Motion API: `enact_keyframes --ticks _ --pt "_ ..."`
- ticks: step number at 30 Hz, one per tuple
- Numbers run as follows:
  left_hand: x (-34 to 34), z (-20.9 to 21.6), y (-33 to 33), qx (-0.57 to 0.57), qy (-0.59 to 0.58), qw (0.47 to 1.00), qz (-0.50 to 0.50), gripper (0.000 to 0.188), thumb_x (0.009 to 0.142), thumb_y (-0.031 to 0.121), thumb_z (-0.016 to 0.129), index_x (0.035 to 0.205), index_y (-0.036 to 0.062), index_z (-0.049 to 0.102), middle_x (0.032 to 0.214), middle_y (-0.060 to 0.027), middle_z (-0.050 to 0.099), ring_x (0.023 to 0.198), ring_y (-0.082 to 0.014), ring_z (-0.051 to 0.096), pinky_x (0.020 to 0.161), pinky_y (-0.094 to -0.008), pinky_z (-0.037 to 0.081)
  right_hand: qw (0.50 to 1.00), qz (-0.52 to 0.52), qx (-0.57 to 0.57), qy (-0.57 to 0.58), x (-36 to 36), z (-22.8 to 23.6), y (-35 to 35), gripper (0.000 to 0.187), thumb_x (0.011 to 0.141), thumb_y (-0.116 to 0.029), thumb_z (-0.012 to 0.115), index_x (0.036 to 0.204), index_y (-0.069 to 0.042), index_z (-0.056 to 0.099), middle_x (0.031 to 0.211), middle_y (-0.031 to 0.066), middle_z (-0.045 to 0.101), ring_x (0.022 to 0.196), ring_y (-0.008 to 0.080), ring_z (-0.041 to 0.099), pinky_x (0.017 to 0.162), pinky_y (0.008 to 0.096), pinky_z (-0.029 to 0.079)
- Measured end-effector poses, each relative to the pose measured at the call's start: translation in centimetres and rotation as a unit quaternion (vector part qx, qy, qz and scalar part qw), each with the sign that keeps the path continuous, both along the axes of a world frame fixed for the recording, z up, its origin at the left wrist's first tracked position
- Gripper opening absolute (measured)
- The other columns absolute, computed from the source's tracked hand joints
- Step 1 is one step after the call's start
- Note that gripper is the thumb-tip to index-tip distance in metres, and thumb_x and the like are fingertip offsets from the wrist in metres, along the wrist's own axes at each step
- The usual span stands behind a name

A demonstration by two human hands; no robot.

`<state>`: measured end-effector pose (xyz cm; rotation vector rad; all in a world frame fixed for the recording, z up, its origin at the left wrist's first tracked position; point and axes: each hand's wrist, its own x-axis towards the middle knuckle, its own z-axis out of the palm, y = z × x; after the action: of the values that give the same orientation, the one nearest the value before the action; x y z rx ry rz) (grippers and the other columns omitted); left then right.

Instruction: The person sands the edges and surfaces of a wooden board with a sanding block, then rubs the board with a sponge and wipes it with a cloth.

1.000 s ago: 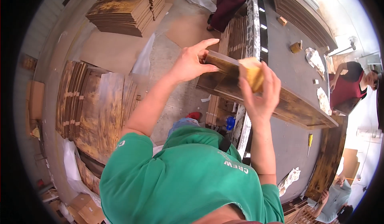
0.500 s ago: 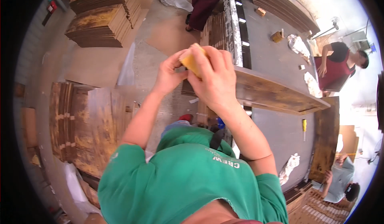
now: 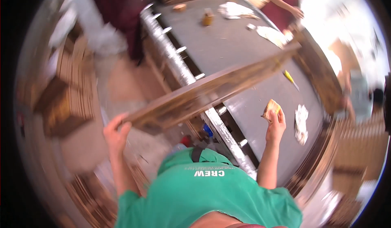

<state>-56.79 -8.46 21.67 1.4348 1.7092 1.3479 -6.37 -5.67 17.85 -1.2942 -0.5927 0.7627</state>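
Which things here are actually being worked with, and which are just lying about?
In use:
- long dark wooden board, held at its end by left hand
- yellow sponge, gripped in right hand

Lying about:
- white rags on grey table
- stacked boards on floor

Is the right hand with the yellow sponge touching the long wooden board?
Apart. The head view shows the right hand and yellow sponge below the wooden board, grey table between.

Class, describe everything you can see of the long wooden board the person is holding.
The long wooden board looks like dark brown, weathered timber, narrow and flat, blurred by motion. It slants from lower left to upper right above the grey worktable. The left hand grips its lower end; its far end reaches toward the table's far side. The right hand is clear of it.
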Motion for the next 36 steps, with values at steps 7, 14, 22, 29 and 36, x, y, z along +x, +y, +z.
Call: enact_keyframes --ticks 7,14,22,29,36 --pt "3.8 6.3 5.4 -0.103 0.164 0.947 -0.256 0.052 0.063 0.017 0.085 0.106 -0.0011 0.065 0.072 -0.0009 0.061 0.064 -0.0073 0.054 0.061 -0.0227 0.046 0.992 -0.063 0.031 0.109 2.8 -2.1 0.4 0.051 0.084 -0.008 0.067 0.128 0.006 0.047 0.116 0.0137 0.059 0.101 0.0174 0.059 0.089 0.0300 0.047" --pt "11.5 9.5 11.9 -0.101 0.348 0.860 -0.359 0.052 0.064 0.035 0.085 0.091 -0.0061 0.066 0.072 -0.0096 0.063 0.061 -0.0115 0.056 0.063 -0.0254 0.049 0.995 -0.083 0.032 0.044 3.7 -1.3 2.5 0.053 0.083 -0.014 0.070 0.127 0.005 0.048 0.112 0.0124 0.061 0.101 0.0163 0.059 0.090 0.0296 0.046" --pt "20.3 9.5 17.3 -0.190 0.207 0.883 -0.376 0.038 0.074 0.018 0.081 0.097 -0.0075 0.064 0.083 -0.0074 0.069 0.075 -0.0085 0.063 0.069 -0.0238 0.052 0.982 -0.105 0.126 0.097 14.7 -3.2 13.2 0.065 0.084 -0.010 0.069 0.135 0.007 0.033 0.114 0.0140 0.060 0.100 0.0165 0.059 0.089 0.0297 0.047" --pt "32.3 8.2 21.5 -0.143 0.313 0.874 -0.343 0.031 0.077 0.020 0.079 0.090 -0.0037 0.063 0.073 -0.0047 0.066 0.063 -0.0037 0.054 0.058 -0.0237 0.047 0.960 -0.151 0.223 0.071 20.3 -4.0 25.5 0.059 0.078 -0.012 0.077 0.124 0.005 0.044 0.114 0.0103 0.056 0.102 0.0145 0.056 0.089 0.0268 0.048" --pt "37.7 5.6 23.5 -0.067 0.410 0.829 -0.375 0.033 0.086 0.027 0.067 0.097 0.0009 0.050 0.058 -0.0173 0.053 0.051 -0.0333 0.053 0.051 -0.0368 0.043 0.945 -0.189 0.266 0.009 19.8 -4.4 29.0 0.055 0.077 -0.016 0.078 0.119 0.001 0.047 0.110 0.0084 0.057 0.098 0.0133 0.056 0.085 0.0271 0.048"
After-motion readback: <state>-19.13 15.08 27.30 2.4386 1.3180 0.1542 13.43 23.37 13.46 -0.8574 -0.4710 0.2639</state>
